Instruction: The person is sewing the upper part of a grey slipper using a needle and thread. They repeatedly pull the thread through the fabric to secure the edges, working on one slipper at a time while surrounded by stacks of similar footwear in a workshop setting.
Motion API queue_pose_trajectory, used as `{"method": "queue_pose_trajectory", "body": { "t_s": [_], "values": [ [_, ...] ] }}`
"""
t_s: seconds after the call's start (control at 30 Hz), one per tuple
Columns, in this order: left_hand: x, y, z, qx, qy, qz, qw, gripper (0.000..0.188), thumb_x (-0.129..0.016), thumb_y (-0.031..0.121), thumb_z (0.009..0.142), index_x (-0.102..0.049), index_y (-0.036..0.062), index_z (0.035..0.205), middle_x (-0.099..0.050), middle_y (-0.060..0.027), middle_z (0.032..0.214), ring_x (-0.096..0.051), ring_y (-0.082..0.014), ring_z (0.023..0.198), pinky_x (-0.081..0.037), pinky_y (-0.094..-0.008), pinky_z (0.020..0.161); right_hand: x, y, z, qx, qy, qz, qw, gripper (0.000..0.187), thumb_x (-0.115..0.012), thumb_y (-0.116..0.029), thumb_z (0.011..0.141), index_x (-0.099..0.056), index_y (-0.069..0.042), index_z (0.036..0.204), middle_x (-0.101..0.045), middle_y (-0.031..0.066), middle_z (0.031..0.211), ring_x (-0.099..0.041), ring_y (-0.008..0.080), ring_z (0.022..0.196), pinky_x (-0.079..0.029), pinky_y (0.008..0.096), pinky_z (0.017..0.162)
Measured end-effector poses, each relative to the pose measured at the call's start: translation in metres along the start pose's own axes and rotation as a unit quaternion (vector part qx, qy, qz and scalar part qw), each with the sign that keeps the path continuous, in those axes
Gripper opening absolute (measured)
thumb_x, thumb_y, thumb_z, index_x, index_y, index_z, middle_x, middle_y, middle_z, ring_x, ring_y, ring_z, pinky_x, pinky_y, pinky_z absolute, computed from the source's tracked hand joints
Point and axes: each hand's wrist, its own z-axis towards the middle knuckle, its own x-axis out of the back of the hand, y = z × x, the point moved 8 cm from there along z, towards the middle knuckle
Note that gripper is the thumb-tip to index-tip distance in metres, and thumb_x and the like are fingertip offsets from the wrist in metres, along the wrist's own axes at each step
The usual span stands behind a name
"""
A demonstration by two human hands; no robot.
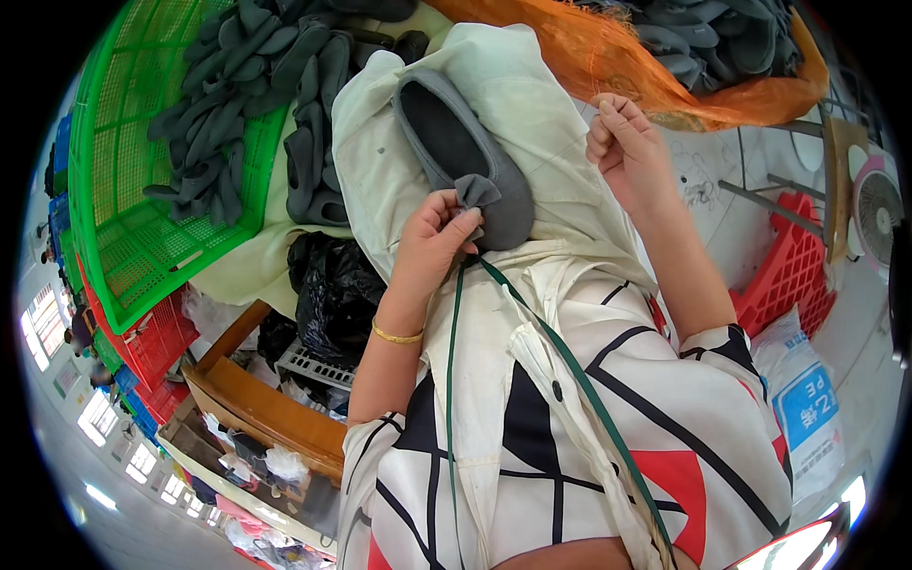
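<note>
Pale cloth (559, 142) over lap; grey shoe (514, 204) on it, toe toward near edge. Left hand (437, 239) pinches its bow (481, 190), toe just right of fingers. Right hand (627, 157) at cloth's right edge, fingertips together; can't tell if holding anything.

The left hand (432, 245) pinches a grey shoe (458, 142) at its bow (478, 191), right hand (629, 147) apart.
</note>
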Motion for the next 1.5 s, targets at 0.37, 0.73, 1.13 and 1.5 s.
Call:
{"method": "queue_pose_trajectory", "body": {
  "t_s": [0.37, 0.73, 1.13, 1.5],
  "values": [
    [-0.011, -0.026, -0.006, 0.076, -0.007, -0.313, 0.947, 0.025, -0.059, 0.021, 0.101, -0.065, 0.0021, 0.117, -0.072, -0.0081, 0.089, -0.067, -0.0138, 0.071, -0.054, -0.0234, 0.056, -0.075, 0.059, -0.054, 0.068, -0.242, -0.469, 0.847, 0.014, -0.059, -0.006, 0.096, -0.067, -0.004, 0.107, -0.069, 0.0047, 0.084, -0.057, 0.0107, 0.067, -0.048, 0.0256, 0.064],
    [-0.013, -0.029, -0.008, 0.096, -0.015, -0.349, 0.932, 0.028, -0.057, 0.022, 0.102, -0.064, 0.001, 0.12, -0.073, -0.0063, 0.09, -0.066, -0.0129, 0.071, -0.052, -0.0234, 0.056, -0.075, 0.065, -0.052, 0.092, -0.229, -0.482, 0.841, 0.018, -0.061, -0.008, 0.091, -0.068, -0.005, 0.107, -0.071, 0.0139, 0.088, -0.067, 0.0263, 0.072, -0.053, 0.0332, 0.068],
    [-0.008, -0.024, -0.01, 0.06, 0.03, -0.27, 0.961, 0.025, -0.061, 0.016, 0.1, -0.065, 0.0002, 0.118, -0.072, -0.0087, 0.091, -0.066, -0.0127, 0.074, -0.056, -0.0255, 0.061, -0.075, 0.063, -0.05, 0.048, -0.249, -0.479, 0.84, 0.017, -0.061, -0.009, 0.09, -0.069, -0.005, 0.105, -0.069, 0.0123, 0.08, -0.065, 0.023, 0.067, -0.051, 0.0316, 0.065],
    [-0.014, -0.025, -0.012, 0.074, 0.017, -0.211, 0.975, 0.02, -0.067, 0.008, 0.095, -0.068, -0.0001, 0.113, -0.072, -0.0086, 0.095, -0.065, -0.0103, 0.073, -0.054, -0.0242, 0.063, -0.059, 0.083, -0.049, -0.031, -0.269, -0.38, 0.885, 0.01, -0.06, -0.007, 0.097, -0.066, -0.001, 0.102, -0.068, 0.0027, 0.086, -0.056, 0.0073, 0.076, -0.047, 0.0246, 0.069]
  ]
}}
